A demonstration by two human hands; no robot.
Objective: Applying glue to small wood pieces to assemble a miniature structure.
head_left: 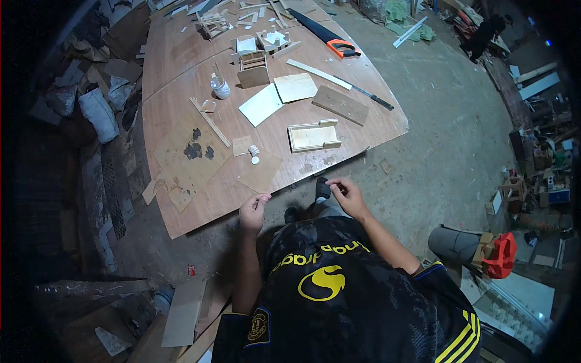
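Observation:
My left hand (253, 213) is beside the near edge of the wooden table (200, 224), its fingers drawn together. To the right, my right hand (347, 197) hangs over the floor in front of the table, thumb and forefinger curled close to each other. Whatever either hand may hold is too small to make out. Nearest to them on the table lie a small wooden frame, open at one end (313, 149), a thin brown board (260, 172) and a small white roll (253, 149) with a round white lid (255, 160) beside it.
Farther up the table are pale panels (261, 105), a brown plank (341, 104), a white cup with sticks (221, 90), small wooden drawer-like box (253, 69) and a handsaw (321, 33). A grey bucket (454, 243) stands on the right. A person in dark clothes (486, 37) is far right.

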